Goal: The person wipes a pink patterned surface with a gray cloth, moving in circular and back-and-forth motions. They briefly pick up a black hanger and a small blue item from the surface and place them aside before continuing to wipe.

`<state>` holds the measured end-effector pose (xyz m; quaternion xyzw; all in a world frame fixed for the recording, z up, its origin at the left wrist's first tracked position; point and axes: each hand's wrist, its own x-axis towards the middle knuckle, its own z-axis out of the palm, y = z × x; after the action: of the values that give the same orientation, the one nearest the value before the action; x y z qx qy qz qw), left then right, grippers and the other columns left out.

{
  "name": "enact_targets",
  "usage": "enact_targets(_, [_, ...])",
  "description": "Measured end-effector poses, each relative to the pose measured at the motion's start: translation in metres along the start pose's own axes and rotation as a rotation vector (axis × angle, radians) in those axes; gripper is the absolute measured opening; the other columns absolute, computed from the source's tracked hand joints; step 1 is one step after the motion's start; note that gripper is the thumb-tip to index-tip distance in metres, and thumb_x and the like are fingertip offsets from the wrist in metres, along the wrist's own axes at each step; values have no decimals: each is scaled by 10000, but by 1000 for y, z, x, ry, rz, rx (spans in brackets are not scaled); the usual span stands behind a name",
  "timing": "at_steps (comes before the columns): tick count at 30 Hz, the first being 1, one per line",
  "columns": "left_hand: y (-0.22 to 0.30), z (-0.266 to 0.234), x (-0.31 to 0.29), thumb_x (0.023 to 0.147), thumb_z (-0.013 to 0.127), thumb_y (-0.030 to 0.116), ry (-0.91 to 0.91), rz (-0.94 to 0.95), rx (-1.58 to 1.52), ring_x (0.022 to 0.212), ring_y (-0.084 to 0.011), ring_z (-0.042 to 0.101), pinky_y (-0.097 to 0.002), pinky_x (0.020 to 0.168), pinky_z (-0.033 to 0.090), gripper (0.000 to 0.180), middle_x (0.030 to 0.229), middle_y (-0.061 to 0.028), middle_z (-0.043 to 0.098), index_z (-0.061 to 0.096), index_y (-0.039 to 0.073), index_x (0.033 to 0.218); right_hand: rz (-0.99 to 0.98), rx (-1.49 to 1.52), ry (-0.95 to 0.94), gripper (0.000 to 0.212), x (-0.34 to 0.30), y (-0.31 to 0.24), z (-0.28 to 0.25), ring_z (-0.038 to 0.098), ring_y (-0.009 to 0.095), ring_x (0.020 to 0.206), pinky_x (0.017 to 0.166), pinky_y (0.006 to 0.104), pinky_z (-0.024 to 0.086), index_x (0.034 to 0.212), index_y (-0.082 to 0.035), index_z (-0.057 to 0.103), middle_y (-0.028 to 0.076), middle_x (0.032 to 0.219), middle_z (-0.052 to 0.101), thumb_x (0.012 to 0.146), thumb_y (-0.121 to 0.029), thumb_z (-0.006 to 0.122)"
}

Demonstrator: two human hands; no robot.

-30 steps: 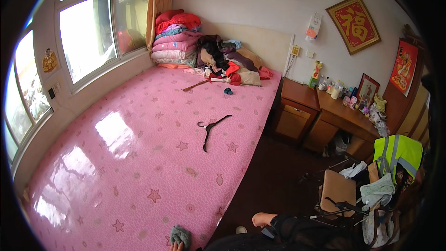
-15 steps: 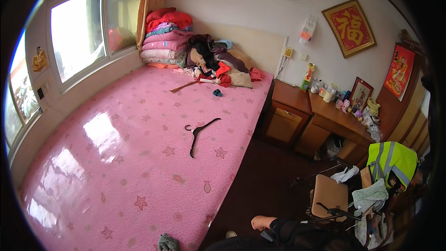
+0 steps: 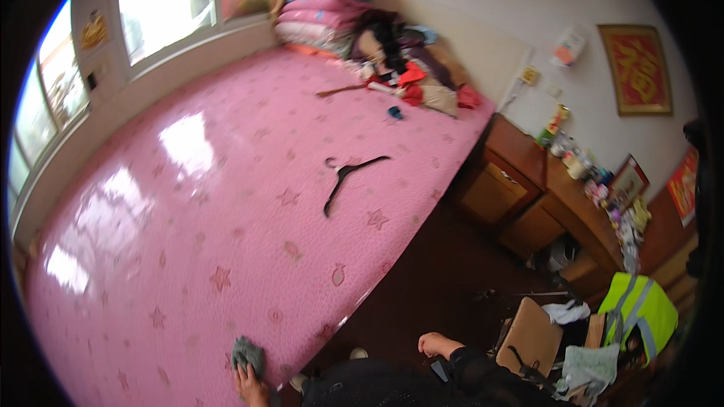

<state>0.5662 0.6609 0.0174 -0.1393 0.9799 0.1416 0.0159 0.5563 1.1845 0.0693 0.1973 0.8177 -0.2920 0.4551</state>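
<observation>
At the near edge of the pink bed cover, my left hand lies with its fingers stretched out against a crumpled grey-green cloth. The fingertips touch the cloth's near side. My right hand hangs over the dark floor to the right of the bed, fingers curled in, with nothing seen in it. A black clothes hanger lies on the middle of the bed, out of reach of both hands.
Folded quilts and a heap of clothes fill the bed's far end. Wooden desks with bottles stand beyond the bed's right side. A tan-seated chair and a yellow-green reflective vest are right of my right hand.
My left hand has come into view and onto the grey-green cloth. The whole view has tilted and shifted downward. My right hand stays curled over the floor.
</observation>
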Motion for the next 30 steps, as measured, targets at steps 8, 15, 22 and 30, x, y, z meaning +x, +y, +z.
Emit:
enact_targets(8, [40, 6, 6, 722, 522, 99, -2, -241, -7, 1235, -411, 371, -490, 1026, 304, 575, 1359, -224, 395, 461, 102, 1294, 129, 163, 4, 190, 4, 43, -22, 582, 154, 531, 466, 287, 461, 803, -48, 603, 64, 610, 596, 669, 58, 520])
enact_targets(15, [116, 27, 35, 724, 527, 107, -72, 20, -5, 1232, -410, 376, -434, 1050, 290, 545, 1319, -246, 426, 461, -14, 1252, 146, 154, 50, 205, -2, 84, -30, 593, 174, 559, 504, 295, 466, 773, -67, 631, 72, 639, 615, 631, 54, 547])
enact_targets(22, [235, 36, 82, 753, 547, 120, -339, 637, 11, 1298, -319, 326, -465, 970, 370, 497, 1385, -120, 387, 499, 123, 1247, 194, 171, 58, 205, -8, 83, -28, 611, 180, 594, 542, 299, 484, 782, -59, 642, 81, 660, 627, 629, 44, 553])
enact_targets(30, [261, 35, 108, 755, 559, 116, -350, 1026, -20, 1307, -261, 310, -425, 928, 382, 513, 1394, -57, 370, 514, 170, 1263, 152, 250, 129, 169, -25, 68, -16, 622, 194, 613, 566, 309, 494, 779, -38, 637, 93, 667, 635, 641, 29, 565])
